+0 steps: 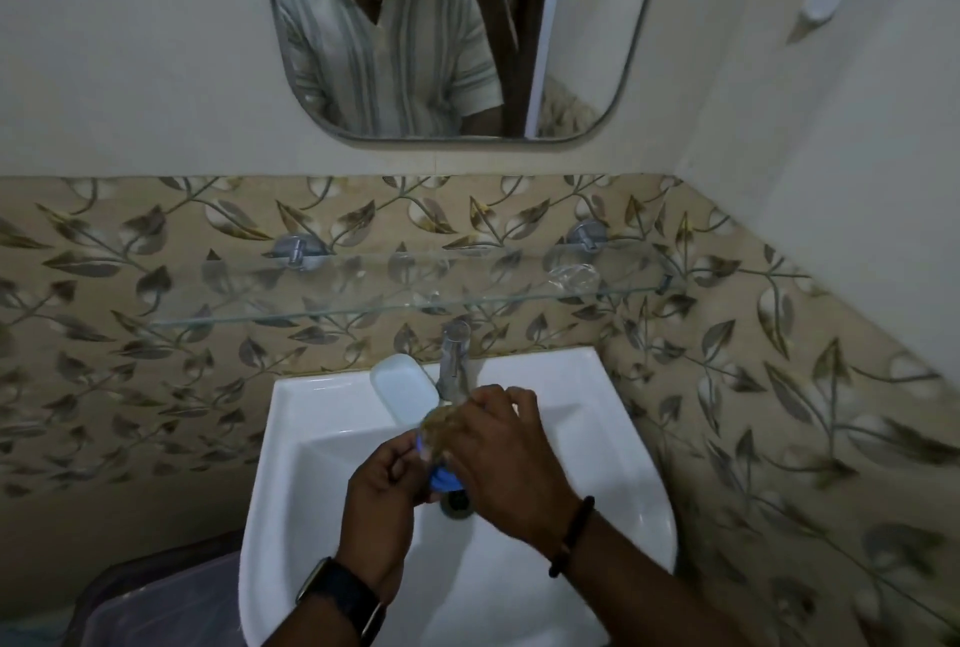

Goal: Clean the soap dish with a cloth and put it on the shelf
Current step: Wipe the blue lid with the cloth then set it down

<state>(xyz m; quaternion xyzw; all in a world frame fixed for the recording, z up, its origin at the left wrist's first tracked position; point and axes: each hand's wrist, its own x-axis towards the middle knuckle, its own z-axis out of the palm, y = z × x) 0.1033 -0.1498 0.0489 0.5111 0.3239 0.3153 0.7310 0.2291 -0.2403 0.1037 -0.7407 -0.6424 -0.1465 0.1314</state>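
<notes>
Wiping step, I'd judge: over the middle of the sink (597, 438) the left hand (384, 485) pinches the blue cloth (448, 481) with curled fingers, and the right hand (501, 454) curls over a blurred clear-brownish piece, likely the soap dish (440, 424), touching the cloth just before the tap (454, 355). Dish looks small and see-through, with detail lost to blur; a pale oblong piece (402, 389) on the sink's back-left rim may belong to it, cannot tell. Next calls for a steady lift to the glass shelf (363, 306) behind the tap, setting it flat beside the clear object (571, 276) near its right end.
</notes>
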